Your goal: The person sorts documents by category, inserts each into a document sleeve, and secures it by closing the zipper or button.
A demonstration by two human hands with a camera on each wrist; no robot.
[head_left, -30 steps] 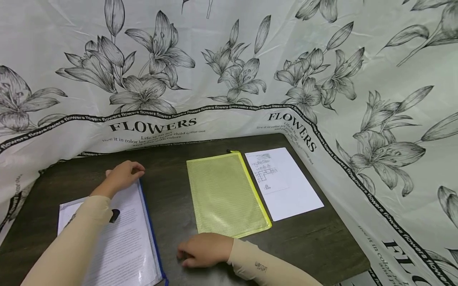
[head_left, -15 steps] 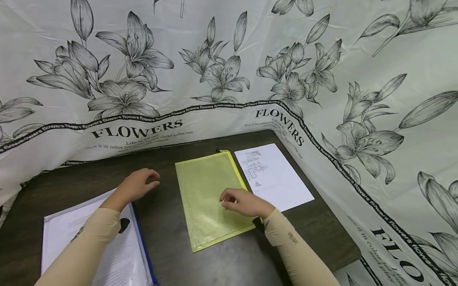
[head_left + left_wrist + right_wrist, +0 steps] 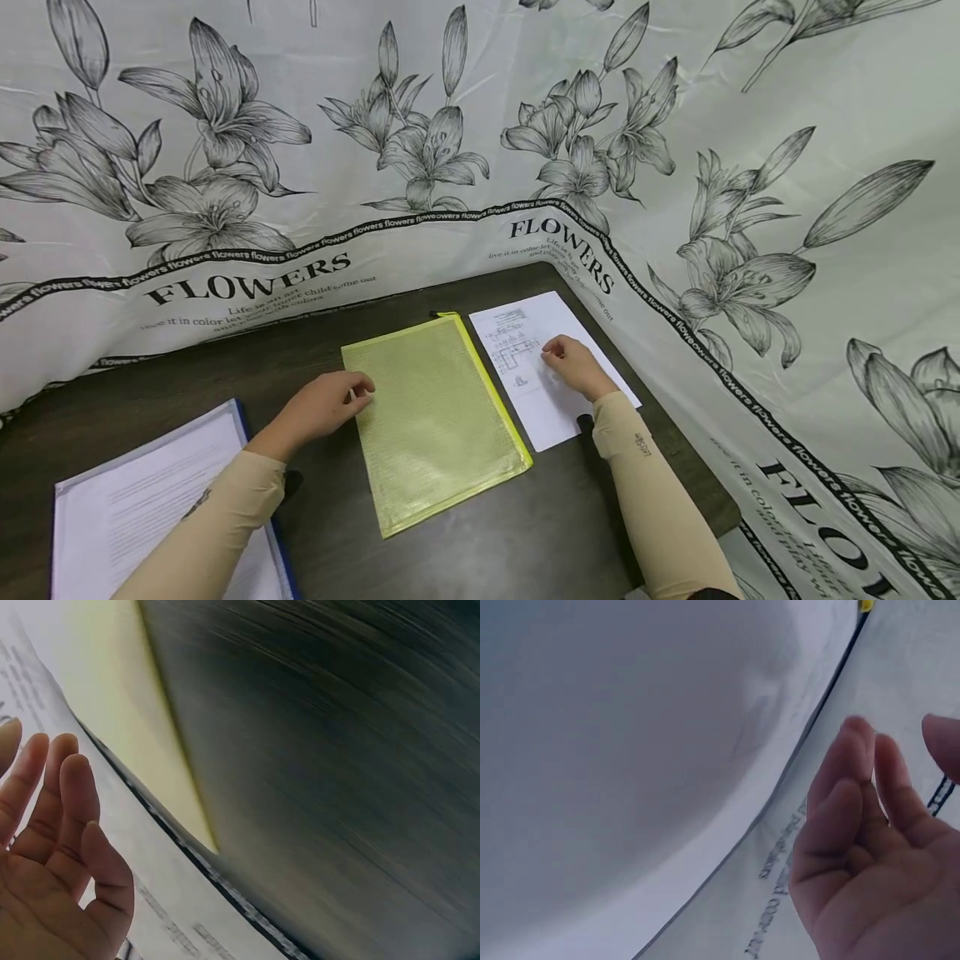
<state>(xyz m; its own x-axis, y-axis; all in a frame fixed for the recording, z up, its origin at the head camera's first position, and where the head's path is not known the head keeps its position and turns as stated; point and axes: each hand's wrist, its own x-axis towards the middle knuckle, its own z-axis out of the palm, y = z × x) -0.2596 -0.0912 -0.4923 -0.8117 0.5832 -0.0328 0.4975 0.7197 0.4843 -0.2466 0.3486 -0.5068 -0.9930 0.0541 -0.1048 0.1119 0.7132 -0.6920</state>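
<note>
**Hands on yellow pouch and printed sheet**

The left hand (image 3: 322, 407) is laid at the left edge of the yellow mesh zip pouch (image 3: 435, 417), fingers loosely curled against that edge; nothing is seen gripped. In the left wrist view the fingers (image 3: 71, 795) are shown relaxed and nearly straight, with the pouch's yellow just beyond them.

The right hand (image 3: 572, 365) is placed over the white printed sheet (image 3: 551, 371), fingertips down on or just above the paper beside its small diagram. Contact cannot be confirmed. In the right wrist view the fingers (image 3: 855, 787) are seen gently bent, nothing held.

The pouch lies flat at the middle of the dark tabletop (image 3: 480, 533), zip side to the right, black pull at the far corner. The sheet lies just right of it, edges nearly touching, toward the far right corner.

A clear document folder with a blue edge (image 3: 142, 508), text pages inside, lies at the near left, well apart from the pouch and partly covered by the left sleeve. A flower-print cloth (image 3: 465, 125) is hung behind and along the right side.
</note>
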